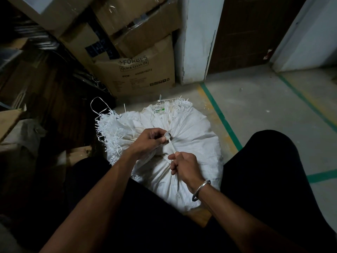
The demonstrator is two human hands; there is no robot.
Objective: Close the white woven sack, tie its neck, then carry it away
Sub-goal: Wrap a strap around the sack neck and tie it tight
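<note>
A full white woven sack (191, 128) stands on the floor between my knees, its mouth gathered into a bunched neck with frayed white strands (109, 128) spreading to the left. A thin white tie strip (171, 143) runs across the gathered neck. My left hand (151, 141) pinches one end of the strip at the neck. My right hand (184, 167), with a metal bangle on the wrist, grips the other end just below. The strip is taut between the two hands.
Stacked cardboard boxes (138, 73) stand right behind the sack. Dark shelving and clutter (36, 84) fill the left. A white pillar (197, 42) and a brown door (255, 33) are at the back. Concrete floor with green tape lines (220, 117) lies to the right.
</note>
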